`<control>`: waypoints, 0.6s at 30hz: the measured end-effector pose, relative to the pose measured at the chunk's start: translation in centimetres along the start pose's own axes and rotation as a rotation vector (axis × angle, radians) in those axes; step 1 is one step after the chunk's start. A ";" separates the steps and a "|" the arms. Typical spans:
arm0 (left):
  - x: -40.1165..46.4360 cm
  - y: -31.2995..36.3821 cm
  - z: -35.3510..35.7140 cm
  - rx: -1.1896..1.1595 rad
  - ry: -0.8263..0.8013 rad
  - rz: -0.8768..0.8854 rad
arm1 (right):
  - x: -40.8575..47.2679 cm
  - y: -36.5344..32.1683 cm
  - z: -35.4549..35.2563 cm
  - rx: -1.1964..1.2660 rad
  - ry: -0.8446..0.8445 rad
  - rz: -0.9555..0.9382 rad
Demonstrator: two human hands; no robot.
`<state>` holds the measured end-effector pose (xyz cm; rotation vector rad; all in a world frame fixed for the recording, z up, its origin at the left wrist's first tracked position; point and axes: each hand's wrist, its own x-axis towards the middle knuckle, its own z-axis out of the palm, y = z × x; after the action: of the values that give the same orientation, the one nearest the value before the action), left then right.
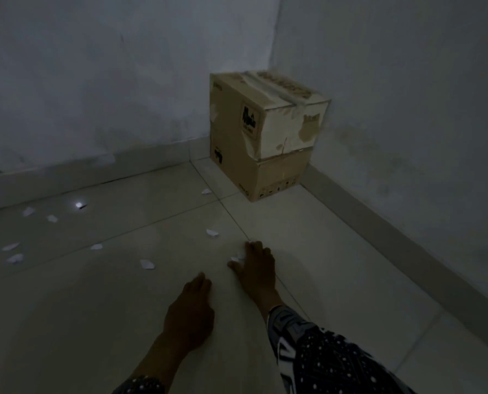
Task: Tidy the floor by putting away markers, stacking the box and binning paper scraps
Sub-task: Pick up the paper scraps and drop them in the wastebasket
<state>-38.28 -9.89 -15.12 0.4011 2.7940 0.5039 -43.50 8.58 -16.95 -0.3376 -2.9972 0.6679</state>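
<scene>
Two cardboard boxes stand stacked in the room's corner, the taped upper box on the lower box. Several white paper scraps lie scattered on the tiled floor, such as one scrap, another scrap and a third scrap. My right hand is low over the floor, fingers spread, with a small scrap at its thumb and forefinger. My left hand hovers behind it, fingers together, holding nothing that I can see. No markers are in view.
More scraps lie at the left, near the skirting board. One bright scrap glints there. Walls meet behind the boxes, and the right wall's skirting runs diagonally along the floor. The room is dim.
</scene>
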 end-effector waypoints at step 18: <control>-2.0 1.3 2.9 0.232 0.200 0.101 | -3.0 -2.1 1.7 -0.014 -0.107 -0.005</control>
<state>-35.29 -8.51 -16.81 0.5720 3.0499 0.2520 -41.12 5.40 -17.58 -0.3041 -3.1043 0.6861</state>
